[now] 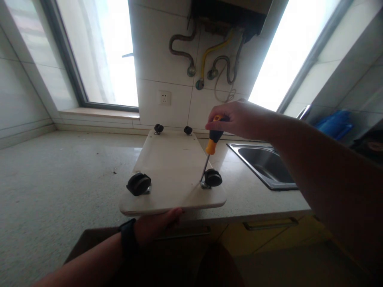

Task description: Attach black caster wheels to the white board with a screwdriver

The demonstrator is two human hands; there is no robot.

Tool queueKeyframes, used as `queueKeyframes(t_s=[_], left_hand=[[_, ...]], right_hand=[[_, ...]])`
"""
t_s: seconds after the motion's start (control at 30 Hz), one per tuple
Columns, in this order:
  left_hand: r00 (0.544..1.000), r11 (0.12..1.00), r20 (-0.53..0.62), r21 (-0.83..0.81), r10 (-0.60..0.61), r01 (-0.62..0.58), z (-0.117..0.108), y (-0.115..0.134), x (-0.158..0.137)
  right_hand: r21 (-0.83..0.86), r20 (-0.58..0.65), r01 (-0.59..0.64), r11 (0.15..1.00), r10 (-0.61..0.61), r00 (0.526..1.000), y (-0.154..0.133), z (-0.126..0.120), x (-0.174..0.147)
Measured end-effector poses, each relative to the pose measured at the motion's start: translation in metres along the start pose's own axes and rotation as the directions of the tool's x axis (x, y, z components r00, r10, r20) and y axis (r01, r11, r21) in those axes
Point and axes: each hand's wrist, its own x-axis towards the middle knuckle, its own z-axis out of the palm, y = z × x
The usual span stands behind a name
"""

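Note:
A screwdriver [212, 146] with a yellow and dark blue handle is gripped from above in my right hand [230, 116]. It leans slightly, and its tip meets the metal plate beside the near right caster [213, 177]. The white board [173, 163] lies with its wheeled side up on the counter. A second black caster [139, 183] stands at its near left corner, and two smaller-looking ones, a left caster [158, 128] and a right caster [188, 130], at the far end. Beneath the near edge, my left hand [160, 223] holds the board; most of its fingers are hidden.
The speckled countertop [74, 167] carries a steel sink [266, 159] on the right. Cabinet drawers with a metal handle [271, 224] are below. A wall socket [164, 97] and pipes [205, 52] are on the tiled wall behind. Something blue [335, 123] sits beyond the sink.

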Motion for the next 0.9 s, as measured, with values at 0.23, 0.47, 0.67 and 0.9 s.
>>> queueKeyframes(t_s=[0.23,0.47,0.67,0.9], left_hand=[[1.000,1.000,0.026,0.025,-0.015,0.014,0.000,0.003,-0.002],[0.998,1.000,0.056,0.025,0.014,-0.015,-0.001,-0.001,0.001],[0.997,0.998,0.068,0.057,0.023,-0.027,-0.002,0.002,0.002],[0.999,1.000,0.049,0.021,-0.014,0.013,-0.001,0.002,0.000]], right_hand=[[0.275,0.145,0.002,0.961,-0.043,0.989,0.001,-0.002,0.000],[0.005,-0.008,-0.019,1.000,0.019,1.000,-0.007,0.003,0.002],[0.376,0.174,-0.119,0.919,0.056,0.983,-0.003,0.008,0.005],[0.255,0.105,-0.013,0.967,-0.014,0.994,-0.002,0.004,0.005]])
